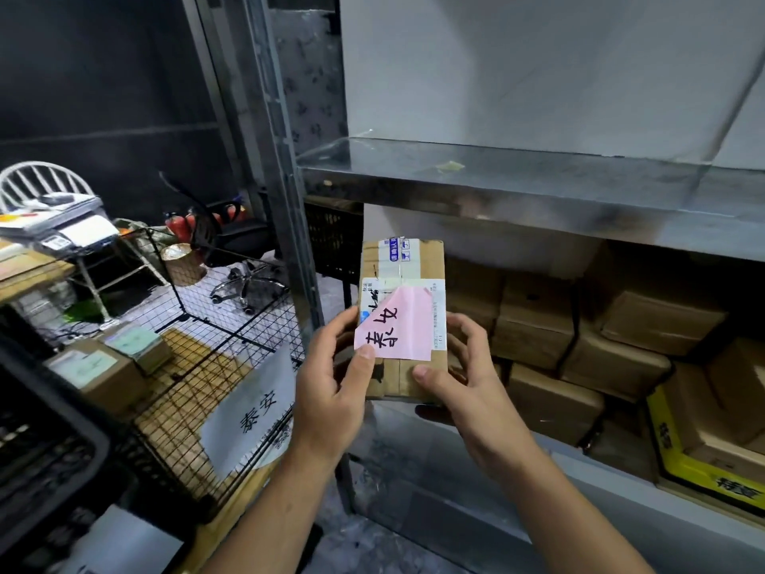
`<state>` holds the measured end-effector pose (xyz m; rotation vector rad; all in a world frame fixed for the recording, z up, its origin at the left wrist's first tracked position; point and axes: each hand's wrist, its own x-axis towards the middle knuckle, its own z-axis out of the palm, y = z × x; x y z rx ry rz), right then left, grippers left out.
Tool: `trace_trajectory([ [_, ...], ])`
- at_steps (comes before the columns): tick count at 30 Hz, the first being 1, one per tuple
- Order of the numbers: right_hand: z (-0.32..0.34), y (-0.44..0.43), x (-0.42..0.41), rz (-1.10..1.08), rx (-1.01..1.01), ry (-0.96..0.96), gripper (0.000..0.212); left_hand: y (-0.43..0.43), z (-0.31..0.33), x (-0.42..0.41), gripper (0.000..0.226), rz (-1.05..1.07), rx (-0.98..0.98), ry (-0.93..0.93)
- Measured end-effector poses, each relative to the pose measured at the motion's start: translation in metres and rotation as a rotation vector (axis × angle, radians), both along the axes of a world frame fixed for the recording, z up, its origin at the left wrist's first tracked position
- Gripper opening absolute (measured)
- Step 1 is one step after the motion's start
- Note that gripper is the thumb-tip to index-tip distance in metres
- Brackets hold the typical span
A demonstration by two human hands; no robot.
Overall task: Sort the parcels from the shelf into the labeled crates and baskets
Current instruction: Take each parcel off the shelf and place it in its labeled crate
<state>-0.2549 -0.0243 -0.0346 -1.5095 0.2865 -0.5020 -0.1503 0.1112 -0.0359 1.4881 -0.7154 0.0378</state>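
The left hand (331,391) reaches up from the lower left and grips the near left edge of the cardboard parcel (403,263), thumb pressed on a corner of its pink note (397,329). The right hand (459,374) grips the near right edge, thumb flat on the top face and fingers curled round the side. The parcel's long axis runs near to far with the labelled face up; it is held between both hands, right of the labelled wire basket (178,445) and in front of the metal shelf (496,180) with stacked cartons (579,325).
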Motion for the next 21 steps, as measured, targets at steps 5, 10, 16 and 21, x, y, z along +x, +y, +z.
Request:
trace_trajectory([
  [5, 0.002, 0.031, 0.043, -0.001, -0.03, -0.061, 0.071, 0.036, 0.005, 0.026, 0.047, 0.07, 0.011, -0.054],
  [10, 0.007, 0.066, 0.088, 0.06, 0.02, -0.121, 0.068, 0.082, 0.016, 0.062, 0.045, 0.09, 0.045, -0.04],
  [16, 0.021, 0.114, 0.148, 0.165, 0.07, -0.125, 0.058, 0.144, 0.032, 0.112, 0.037, 0.155, 0.065, -0.061],
  [21, 0.03, 0.14, 0.206, 0.182, 0.053, -0.12, 0.049, 0.195, 0.036, 0.158, 0.035, 0.335, 0.136, -0.029],
])
